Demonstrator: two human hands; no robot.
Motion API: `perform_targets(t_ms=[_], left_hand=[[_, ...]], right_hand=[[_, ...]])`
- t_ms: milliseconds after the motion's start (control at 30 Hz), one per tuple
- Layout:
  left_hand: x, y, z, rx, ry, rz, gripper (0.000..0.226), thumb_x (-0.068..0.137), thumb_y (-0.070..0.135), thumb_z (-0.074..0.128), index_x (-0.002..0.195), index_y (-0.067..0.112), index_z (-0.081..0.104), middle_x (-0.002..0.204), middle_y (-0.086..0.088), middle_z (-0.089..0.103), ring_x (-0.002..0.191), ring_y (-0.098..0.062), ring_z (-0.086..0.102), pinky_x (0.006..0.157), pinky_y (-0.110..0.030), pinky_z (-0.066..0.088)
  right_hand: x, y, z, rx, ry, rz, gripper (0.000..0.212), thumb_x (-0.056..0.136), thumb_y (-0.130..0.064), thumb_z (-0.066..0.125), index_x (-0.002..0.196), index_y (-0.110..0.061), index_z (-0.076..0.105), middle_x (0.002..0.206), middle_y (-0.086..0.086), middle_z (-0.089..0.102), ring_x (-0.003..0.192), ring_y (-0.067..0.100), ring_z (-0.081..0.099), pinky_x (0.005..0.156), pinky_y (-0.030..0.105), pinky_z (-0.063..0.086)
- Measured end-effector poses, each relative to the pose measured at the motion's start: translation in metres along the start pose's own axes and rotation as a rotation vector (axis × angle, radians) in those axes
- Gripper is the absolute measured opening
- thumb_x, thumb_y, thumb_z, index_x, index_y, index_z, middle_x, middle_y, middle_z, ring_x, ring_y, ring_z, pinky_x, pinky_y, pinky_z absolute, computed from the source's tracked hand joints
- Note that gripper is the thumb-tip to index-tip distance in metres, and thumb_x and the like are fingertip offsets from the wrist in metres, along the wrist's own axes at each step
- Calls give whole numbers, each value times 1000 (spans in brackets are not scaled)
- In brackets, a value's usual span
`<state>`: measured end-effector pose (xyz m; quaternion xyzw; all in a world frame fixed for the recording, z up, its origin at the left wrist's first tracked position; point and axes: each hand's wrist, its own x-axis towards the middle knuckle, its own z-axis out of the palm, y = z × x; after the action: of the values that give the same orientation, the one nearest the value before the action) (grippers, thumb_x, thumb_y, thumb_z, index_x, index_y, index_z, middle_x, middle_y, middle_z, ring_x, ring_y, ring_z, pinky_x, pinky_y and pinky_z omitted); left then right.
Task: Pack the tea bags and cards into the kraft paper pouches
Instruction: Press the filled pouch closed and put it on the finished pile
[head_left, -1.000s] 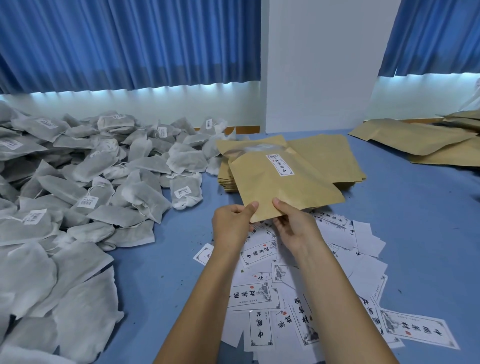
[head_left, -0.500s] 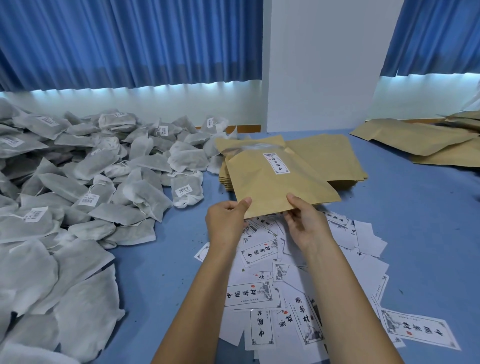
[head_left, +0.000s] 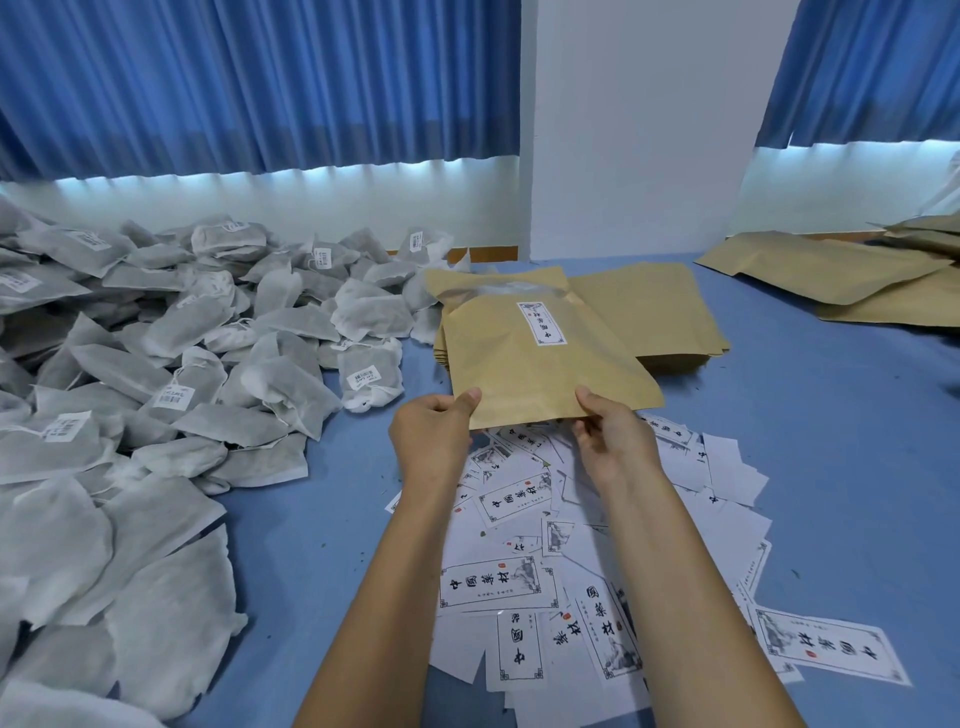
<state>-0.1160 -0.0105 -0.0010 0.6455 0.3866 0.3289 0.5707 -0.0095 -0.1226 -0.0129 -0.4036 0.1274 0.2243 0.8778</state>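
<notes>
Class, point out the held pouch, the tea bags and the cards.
Pouch (head_left: 519, 387), head view, front face.
Tea bags (head_left: 291, 387), head view, one bag's middle.
Cards (head_left: 498, 582), head view, one printed card.

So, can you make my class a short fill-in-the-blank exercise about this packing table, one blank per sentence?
1. The held pouch, pinched by the left hand and right hand, bears a ____ label.
2. The tea bags are piled on the person's ____ side.
3. The cards lie scattered on a ____ table.
Missing words: white; left; blue.
</notes>
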Motion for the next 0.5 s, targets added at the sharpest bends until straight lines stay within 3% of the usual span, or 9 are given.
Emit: perform_targets(t_ms=[133,267,400,500], left_hand=[[1,0,-1,-3,-11,-21,28,84,29,71,64,12,63,56,1,54,38,-5,50,42,-14,38],[3,1,-4,-7,-24,-42,24,85,27,71,70,8,64,61,0,56,44,-10,52,42,-14,40],[5,2,-7,-22,-22,-54,23,86,26,69,73,7,65,62,-3,57,47,-14,52,34,-12,36],[4,1,-7,-16,-20,-47,24,86,26,69,73,6,64,62,-2,57,49,-13,54,33,-10,34]], right_hand=[[-1,1,0,-13,-5,7,27,81,7,68,101,-9,60,106,6,64,84,14,60,60,19,46],[-2,-2,-2,1,3,3,20,82,4,69,92,-10,59,91,3,64,76,12,59,56,19,47],[-3,-3,-2,-17,25,-8,31,80,8,68,106,-6,57,99,8,64,77,14,59,48,15,45],[-4,-3,-2,-29,33,-10,31,80,7,69,107,-4,57,104,10,63,78,15,59,50,16,46]])
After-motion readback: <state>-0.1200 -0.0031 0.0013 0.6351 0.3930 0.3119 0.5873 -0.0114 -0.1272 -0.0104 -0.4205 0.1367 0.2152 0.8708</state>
